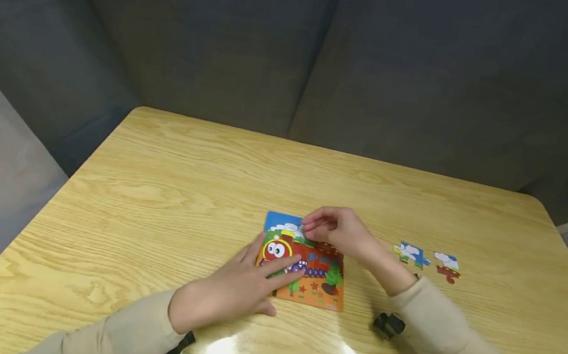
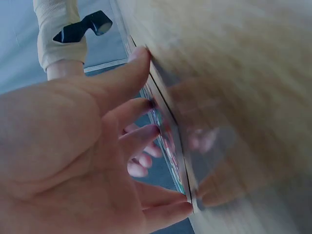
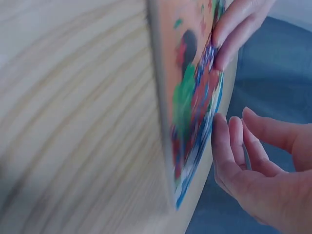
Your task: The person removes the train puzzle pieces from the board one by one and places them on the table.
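Observation:
A jigsaw puzzle board [image 1: 309,298] with a red cartoon train, blue sky and an orange lower strip lies flat on the table. My left hand [image 1: 228,296] rests on its left part, fingers spread over the train, while the thumb stays by the near edge. In the left wrist view, fingertips [image 2: 168,214] meet the board's edge. Over the upper edge, my right hand [image 1: 343,230] reaches down with bent, relaxed fingers. The right wrist view shows a fingertip [image 3: 220,122] at the board's surface and the thumb apart from it, with no piece visible between them.
Loose puzzle pieces lie right of the board, beyond the right forearm: a blue-and-white piece [image 1: 412,254], a cloud piece [image 1: 446,260] and a red piece [image 1: 448,273]. The wooden table [image 1: 182,189] has its far edge by a dark curtain [image 1: 225,47].

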Demonstrator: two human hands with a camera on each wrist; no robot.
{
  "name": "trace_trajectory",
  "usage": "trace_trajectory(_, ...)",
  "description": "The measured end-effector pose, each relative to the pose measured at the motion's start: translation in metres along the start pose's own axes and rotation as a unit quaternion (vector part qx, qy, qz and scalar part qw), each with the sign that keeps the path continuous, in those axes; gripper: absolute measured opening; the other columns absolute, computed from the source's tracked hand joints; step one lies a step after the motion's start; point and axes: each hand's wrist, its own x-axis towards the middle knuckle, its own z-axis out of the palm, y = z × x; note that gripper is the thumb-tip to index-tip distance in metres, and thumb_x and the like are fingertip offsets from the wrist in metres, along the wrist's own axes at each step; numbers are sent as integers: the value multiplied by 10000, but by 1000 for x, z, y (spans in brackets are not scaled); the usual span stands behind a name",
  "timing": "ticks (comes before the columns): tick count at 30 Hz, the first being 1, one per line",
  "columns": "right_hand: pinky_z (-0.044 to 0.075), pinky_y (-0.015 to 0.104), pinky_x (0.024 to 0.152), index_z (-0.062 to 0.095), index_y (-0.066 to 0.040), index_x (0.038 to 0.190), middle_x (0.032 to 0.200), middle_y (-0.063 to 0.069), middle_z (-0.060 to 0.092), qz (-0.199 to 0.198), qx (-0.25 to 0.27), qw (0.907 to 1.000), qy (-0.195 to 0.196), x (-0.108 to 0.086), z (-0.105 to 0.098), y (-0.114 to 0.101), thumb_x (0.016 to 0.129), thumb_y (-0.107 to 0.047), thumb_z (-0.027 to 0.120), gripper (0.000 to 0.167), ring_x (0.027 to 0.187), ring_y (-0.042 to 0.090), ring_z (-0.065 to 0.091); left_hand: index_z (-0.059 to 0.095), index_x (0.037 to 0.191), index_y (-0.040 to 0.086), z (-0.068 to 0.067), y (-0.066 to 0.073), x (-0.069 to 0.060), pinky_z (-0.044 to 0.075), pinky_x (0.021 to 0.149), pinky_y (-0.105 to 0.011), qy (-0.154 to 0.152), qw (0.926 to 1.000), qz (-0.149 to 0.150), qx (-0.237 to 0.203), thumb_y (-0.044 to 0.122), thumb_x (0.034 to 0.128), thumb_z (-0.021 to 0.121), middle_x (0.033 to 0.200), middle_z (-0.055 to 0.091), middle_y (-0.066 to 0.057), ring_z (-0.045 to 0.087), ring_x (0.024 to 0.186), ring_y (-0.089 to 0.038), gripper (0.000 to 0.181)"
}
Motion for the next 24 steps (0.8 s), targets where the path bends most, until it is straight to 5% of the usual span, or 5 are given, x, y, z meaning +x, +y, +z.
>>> trace_trajectory(12, 554, 348, 793, 680, 43, 1080, 1000, 143, 677, 191, -104, 9996, 173, 16, 23, -10, 903, 17, 650, 182, 856, 241, 671, 355, 1538, 242, 3, 0, -4, 306, 1096, -546, 86, 9999, 9, 56, 500, 931, 563, 1595, 276, 9, 184, 1405, -522, 691)
trace_trajectory(24, 548, 353, 746, 607, -1, 1233, 1168, 170, 606, 297, -425, 9969, 590, 18, 25, -11, 872, -10, 711, 376, 825, 234, 637, 342, 1543, 241, 1, 0, -4, 286, 1107, -542, -4, 10000, 9, -1, 495, 938, 556, 1596, 273, 6, 170, 1409, -521, 690)
